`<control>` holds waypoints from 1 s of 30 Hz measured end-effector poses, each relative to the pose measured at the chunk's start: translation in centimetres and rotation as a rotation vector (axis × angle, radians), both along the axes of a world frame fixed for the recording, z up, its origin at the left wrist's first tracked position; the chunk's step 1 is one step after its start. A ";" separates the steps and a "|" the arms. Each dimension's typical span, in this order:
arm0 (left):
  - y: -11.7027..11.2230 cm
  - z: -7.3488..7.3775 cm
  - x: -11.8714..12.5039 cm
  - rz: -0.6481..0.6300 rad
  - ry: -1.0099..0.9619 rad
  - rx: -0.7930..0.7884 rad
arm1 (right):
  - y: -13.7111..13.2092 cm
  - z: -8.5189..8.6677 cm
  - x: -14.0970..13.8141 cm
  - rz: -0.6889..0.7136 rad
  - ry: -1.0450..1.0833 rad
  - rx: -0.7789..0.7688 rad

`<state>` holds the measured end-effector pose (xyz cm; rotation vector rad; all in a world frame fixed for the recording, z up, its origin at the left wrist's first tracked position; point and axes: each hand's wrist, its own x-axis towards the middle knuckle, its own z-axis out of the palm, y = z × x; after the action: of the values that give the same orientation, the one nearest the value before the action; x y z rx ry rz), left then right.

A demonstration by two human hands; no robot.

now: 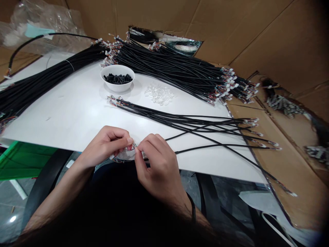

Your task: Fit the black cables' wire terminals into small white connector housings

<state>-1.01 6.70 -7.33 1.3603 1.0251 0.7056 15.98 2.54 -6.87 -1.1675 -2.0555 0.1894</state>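
My left hand (106,145) and my right hand (156,168) meet at the front edge of a white board (64,116). Their fingertips pinch the thin coloured wires and small connector end of a cable harness (128,151). The fingers partly hide that connector. Several loose black-sheathed harnesses (190,123) lie just right of my right hand, fanned across the board. A few black strands run toward my hands. A white bowl (117,84) holds short black tubes or housings, and a pile of small white connector parts (159,94) lies next to it.
Large bundles of black cables (169,65) (43,79) cover the board's far side. Cardboard sheets (288,44) surround the board, with more wiring (284,106) on the right. Plastic wrap (43,27) lies far left; a green sheet (23,161) sits below the board's left edge.
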 end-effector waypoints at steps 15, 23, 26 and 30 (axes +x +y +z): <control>-0.1 0.1 0.1 0.008 0.020 0.013 | 0.0 -0.1 -0.1 -0.013 -0.012 0.013; 0.0 0.1 0.1 -0.003 0.005 0.019 | 0.0 0.0 0.0 -0.010 -0.013 0.000; 0.1 0.1 0.1 -0.006 0.008 0.025 | 0.0 0.1 0.0 -0.006 -0.008 -0.004; 0.1 0.0 0.0 -0.013 0.012 0.033 | 0.0 0.0 0.0 -0.006 -0.009 0.000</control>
<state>-0.97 6.81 -7.32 1.4003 1.0173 0.7075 15.99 2.57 -6.84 -1.1762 -2.0599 0.1821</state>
